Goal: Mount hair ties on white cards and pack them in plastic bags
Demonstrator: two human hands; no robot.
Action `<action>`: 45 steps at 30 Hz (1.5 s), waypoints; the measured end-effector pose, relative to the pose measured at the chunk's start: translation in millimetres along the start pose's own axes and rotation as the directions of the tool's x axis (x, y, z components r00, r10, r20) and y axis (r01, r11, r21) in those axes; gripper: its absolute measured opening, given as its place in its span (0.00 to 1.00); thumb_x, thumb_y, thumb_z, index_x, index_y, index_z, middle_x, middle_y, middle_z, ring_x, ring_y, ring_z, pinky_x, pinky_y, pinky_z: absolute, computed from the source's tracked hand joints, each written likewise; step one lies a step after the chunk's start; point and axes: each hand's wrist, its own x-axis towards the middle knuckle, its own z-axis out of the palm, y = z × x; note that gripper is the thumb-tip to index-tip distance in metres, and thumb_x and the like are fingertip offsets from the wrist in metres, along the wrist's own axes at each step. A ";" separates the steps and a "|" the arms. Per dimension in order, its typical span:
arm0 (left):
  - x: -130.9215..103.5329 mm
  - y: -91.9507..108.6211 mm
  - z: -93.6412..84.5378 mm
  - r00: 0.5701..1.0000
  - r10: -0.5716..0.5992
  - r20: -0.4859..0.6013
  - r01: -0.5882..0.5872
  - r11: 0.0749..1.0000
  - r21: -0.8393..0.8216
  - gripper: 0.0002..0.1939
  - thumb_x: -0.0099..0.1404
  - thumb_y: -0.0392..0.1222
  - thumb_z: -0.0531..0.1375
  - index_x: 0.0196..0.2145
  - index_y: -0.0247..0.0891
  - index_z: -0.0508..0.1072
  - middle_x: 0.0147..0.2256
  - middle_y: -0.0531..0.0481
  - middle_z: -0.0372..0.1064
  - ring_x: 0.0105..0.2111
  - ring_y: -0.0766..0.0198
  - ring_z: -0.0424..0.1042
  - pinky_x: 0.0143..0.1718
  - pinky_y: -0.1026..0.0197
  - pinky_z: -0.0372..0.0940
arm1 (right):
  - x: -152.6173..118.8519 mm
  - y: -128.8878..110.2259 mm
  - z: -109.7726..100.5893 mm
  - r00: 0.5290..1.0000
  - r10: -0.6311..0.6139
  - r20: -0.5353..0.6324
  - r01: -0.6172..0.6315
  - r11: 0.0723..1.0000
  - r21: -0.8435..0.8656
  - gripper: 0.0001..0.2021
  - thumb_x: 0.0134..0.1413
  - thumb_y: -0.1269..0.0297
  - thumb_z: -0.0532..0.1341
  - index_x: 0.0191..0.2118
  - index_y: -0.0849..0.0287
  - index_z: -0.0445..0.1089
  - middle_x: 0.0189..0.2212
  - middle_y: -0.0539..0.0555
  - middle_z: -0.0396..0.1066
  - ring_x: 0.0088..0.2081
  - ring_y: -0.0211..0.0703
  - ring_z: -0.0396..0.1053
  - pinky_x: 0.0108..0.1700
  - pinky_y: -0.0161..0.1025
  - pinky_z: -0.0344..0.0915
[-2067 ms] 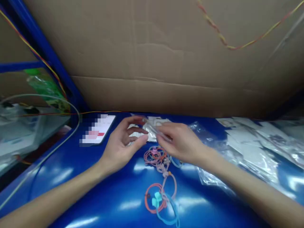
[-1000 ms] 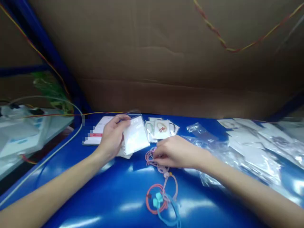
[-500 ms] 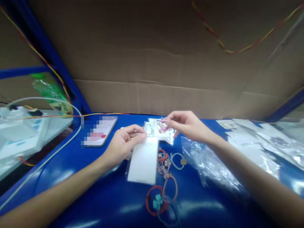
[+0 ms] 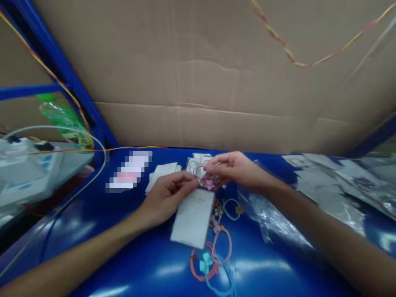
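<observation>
Support surface: glossy blue tabletop (image 4: 139, 268), throwing bright reflections near its front. Back left, a phone (image 4: 126, 175) lies flat (screen masked by coarse blocks, unreadable). Just right of it, a small stack of white cards (image 4: 165, 170); at back centre, several small packets (image 4: 192, 161), partly hidden. Front centre, a red-orange loop (image 4: 195, 276) overlaps a blue band (image 4: 229, 278) bearing a turquoise ornament (image 4: 205, 262); a pale pink band (image 4: 229, 243) meets both. Behind these, a pale teal loop (image 4: 228, 218) with a tan piece. Right: crumpled clear plastic bags (image 4: 272, 220), then a spread of white cards in clear sleeves (image 4: 331, 198).
</observation>
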 end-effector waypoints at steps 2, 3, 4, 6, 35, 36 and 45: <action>-1.4 0.1 1.1 1.000 0.016 -0.013 -0.015 0.999 0.050 0.12 0.68 0.49 0.63 0.35 0.37 0.77 0.27 0.52 0.74 0.23 0.68 0.67 0.22 0.69 0.58 | -0.1 1.8 -0.1 1.000 0.004 -0.019 -0.003 1.000 0.028 0.15 0.48 0.58 0.75 0.39 0.62 0.80 0.32 0.55 0.81 0.33 0.41 0.79 0.36 0.36 0.78; -2.2 0.2 1.6 1.000 0.020 -0.018 -0.018 0.998 0.065 0.11 0.68 0.48 0.63 0.35 0.37 0.77 0.28 0.52 0.74 0.23 0.68 0.68 0.22 0.69 0.58 | -0.1 2.7 0.0 1.000 0.009 -0.029 -0.008 0.999 0.048 0.15 0.46 0.60 0.76 0.39 0.62 0.80 0.32 0.55 0.82 0.33 0.41 0.79 0.37 0.36 0.78; -2.9 0.2 2.2 1.000 0.020 -0.020 -0.019 0.997 0.072 0.11 0.68 0.48 0.63 0.35 0.37 0.78 0.28 0.52 0.75 0.23 0.67 0.68 0.21 0.69 0.58 | -0.2 3.6 0.4 0.999 0.016 -0.037 -0.014 0.998 0.063 0.14 0.45 0.61 0.76 0.38 0.62 0.81 0.32 0.55 0.82 0.33 0.42 0.80 0.38 0.37 0.78; -3.8 0.2 3.0 1.000 0.018 -0.017 -0.017 0.998 0.067 0.11 0.68 0.47 0.62 0.35 0.37 0.78 0.29 0.51 0.77 0.24 0.67 0.69 0.22 0.69 0.59 | -0.4 5.0 2.1 0.998 0.019 -0.055 -0.014 0.996 0.087 0.14 0.44 0.62 0.77 0.38 0.62 0.81 0.31 0.56 0.82 0.32 0.41 0.80 0.37 0.37 0.78; -3.0 -7.0 2.9 0.986 -0.018 -0.163 -0.004 0.991 -0.131 0.14 0.63 0.51 0.68 0.32 0.37 0.72 0.26 0.50 0.78 0.21 0.66 0.72 0.21 0.69 0.60 | -2.6 8.5 15.2 0.994 -0.104 -0.031 0.104 0.995 0.007 0.14 0.38 0.63 0.78 0.32 0.63 0.82 0.27 0.54 0.80 0.28 0.40 0.77 0.34 0.37 0.74; -3.1 -7.5 3.2 0.986 -0.024 -0.164 0.000 0.990 -0.144 0.15 0.62 0.51 0.68 0.31 0.37 0.71 0.26 0.50 0.78 0.21 0.66 0.72 0.21 0.68 0.60 | -2.6 9.0 14.9 0.994 -0.112 -0.009 0.112 0.994 0.015 0.13 0.39 0.63 0.78 0.33 0.62 0.82 0.28 0.54 0.81 0.30 0.41 0.78 0.36 0.37 0.75; -4.1 -5.2 7.6 0.987 -0.070 -0.144 0.033 0.968 -0.249 0.19 0.61 0.53 0.68 0.35 0.42 0.63 0.23 0.54 0.77 0.17 0.67 0.70 0.17 0.70 0.59 | -0.9 17.1 21.1 0.981 -0.189 0.037 0.185 0.978 0.091 0.16 0.40 0.64 0.78 0.35 0.61 0.77 0.30 0.52 0.79 0.32 0.41 0.78 0.39 0.39 0.74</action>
